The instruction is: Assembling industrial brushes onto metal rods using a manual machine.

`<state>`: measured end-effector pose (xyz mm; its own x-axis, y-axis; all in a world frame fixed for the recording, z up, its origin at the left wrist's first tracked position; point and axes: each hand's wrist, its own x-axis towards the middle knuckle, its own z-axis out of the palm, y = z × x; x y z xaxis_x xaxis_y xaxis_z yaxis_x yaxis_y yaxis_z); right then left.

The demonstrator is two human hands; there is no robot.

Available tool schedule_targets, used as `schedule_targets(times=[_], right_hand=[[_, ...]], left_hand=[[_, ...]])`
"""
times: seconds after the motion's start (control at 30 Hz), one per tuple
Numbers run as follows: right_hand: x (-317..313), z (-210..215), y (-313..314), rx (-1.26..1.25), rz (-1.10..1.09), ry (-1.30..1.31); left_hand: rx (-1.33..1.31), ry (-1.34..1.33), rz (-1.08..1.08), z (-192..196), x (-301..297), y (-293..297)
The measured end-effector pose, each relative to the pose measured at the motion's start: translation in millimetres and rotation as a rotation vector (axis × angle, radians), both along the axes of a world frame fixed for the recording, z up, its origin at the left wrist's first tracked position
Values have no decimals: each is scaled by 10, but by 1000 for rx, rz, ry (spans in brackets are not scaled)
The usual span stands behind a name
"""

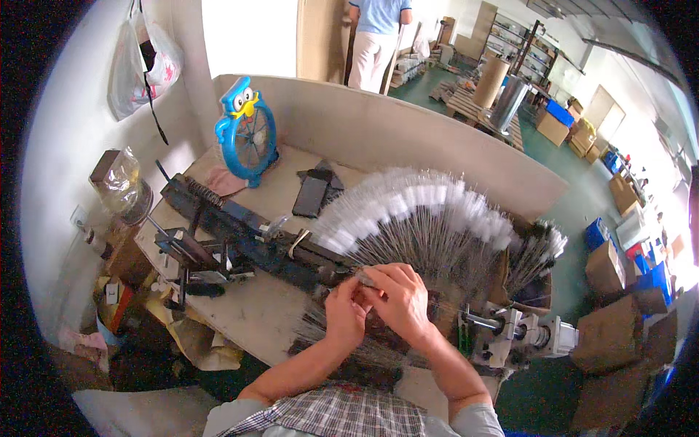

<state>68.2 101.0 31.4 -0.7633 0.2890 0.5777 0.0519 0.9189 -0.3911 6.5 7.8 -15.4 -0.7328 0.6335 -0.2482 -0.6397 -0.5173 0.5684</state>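
My left hand (345, 312) and my right hand (399, 297) meet at the right end of a long dark metal machine bar (247, 231). Both have their fingers pinched together at the tips, around something small and greyish that I cannot make out. Just beyond them a wide fan of wire brushes (408, 211) with white bristle heads lies on the table, its thin stems pointing toward me. Below my hands more loose wire stems (313, 328) are spread, partly covered by my forearms.
A blue bird-shaped fan (251, 138) and a black phone (311, 195) stand and lie on the table (240, 309). Dark-stemmed brushes (535, 255) fill a box at the right. A metal clamp mechanism (510, 335) sits at the right edge. A person (375, 44) stands beyond the partition (437, 124).
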Motion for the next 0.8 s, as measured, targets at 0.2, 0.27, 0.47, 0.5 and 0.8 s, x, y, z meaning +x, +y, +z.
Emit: schedule_targets(times=[0.2,0.27,0.47,0.5,0.8], right_hand=[[30,20,-52,47,-102,47],[74,34,-41,59,-93,42],[85,-5,-12,58,-62,-28],[82,-6,-8,59,-61,-27],[2,-42,-64,45,-131,-12]], left_hand=[[56,-113,19,-37,-23,11],[58,-77,24,-94,-15,15],[-26,-54,80,37,12,39],[-25,-53,81,65,15,48],[31,-107,7,40,0,-19]])
